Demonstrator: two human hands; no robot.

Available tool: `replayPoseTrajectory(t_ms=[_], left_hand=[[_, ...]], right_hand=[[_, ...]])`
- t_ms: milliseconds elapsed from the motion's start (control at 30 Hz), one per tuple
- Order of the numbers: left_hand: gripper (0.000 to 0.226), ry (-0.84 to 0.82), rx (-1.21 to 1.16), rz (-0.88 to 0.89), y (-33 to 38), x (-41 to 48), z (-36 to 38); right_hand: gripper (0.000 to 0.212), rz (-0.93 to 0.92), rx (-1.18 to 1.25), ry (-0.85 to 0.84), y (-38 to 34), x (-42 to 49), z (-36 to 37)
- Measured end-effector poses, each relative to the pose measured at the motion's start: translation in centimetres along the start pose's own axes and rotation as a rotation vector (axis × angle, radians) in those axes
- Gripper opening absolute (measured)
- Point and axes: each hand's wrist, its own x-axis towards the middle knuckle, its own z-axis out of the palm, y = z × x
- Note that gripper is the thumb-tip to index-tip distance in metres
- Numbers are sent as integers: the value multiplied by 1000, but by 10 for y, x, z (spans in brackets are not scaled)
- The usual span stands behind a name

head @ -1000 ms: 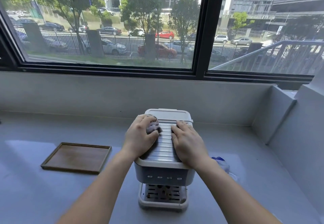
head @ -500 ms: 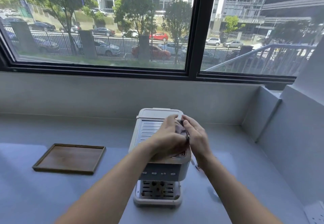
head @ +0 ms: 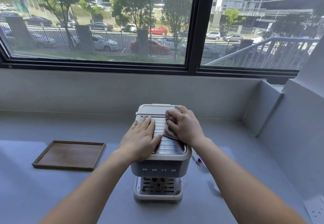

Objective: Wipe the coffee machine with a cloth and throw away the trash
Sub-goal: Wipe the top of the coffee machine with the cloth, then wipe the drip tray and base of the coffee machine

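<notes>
A white and grey coffee machine (head: 158, 168) stands on the grey counter (head: 52, 188) in front of me. My left hand (head: 142, 139) lies flat on the left of its ribbed top and holds nothing. My right hand (head: 186, 127) presses a crumpled pinkish-grey cloth (head: 168, 129) onto the right rear of the top. A small clear wrapper with a blue mark (head: 199, 161) lies on the counter just right of the machine, partly hidden by my right forearm.
A brown wooden tray (head: 70, 155) lies on the counter to the left of the machine. A low grey wall (head: 105, 92) under a wide window backs the counter, and a stepped wall (head: 289, 127) closes the right side. A white socket plate (head: 315, 209) sits at the lower right.
The cloth has passed from my left hand to my right hand. My left hand now rests flat on the left of the machine top, and my right hand has moved to the right rear.
</notes>
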Motion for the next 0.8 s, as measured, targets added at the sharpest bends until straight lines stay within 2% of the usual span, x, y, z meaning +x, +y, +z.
replayPoseTrajectory(t_ms=[100, 267, 333, 500, 600, 700, 800], left_hand=[[69, -11, -4, 4, 0, -1, -1], [63, 29, -41, 9, 2, -2, -2], [63, 28, -54, 9, 2, -3, -3], [55, 28, -88, 13, 4, -2, -5], [22, 251, -199, 32, 4, -12, -5], [28, 429, -363, 48, 2, -28, -2], [36, 471, -411, 229, -12, -53, 11]], right_hand=[[27, 46, 73, 77, -5, -14, -2], [24, -237, 104, 199, -10, -93, -5], [24, -251, 177, 233, -5, -99, -7], [28, 39, 436, 410, -11, -81, 3], [27, 242, 515, 524, -14, -91, 13], [29, 500, 659, 520, -12, -108, 20], [21, 636, 790, 469, -5, -128, 29]])
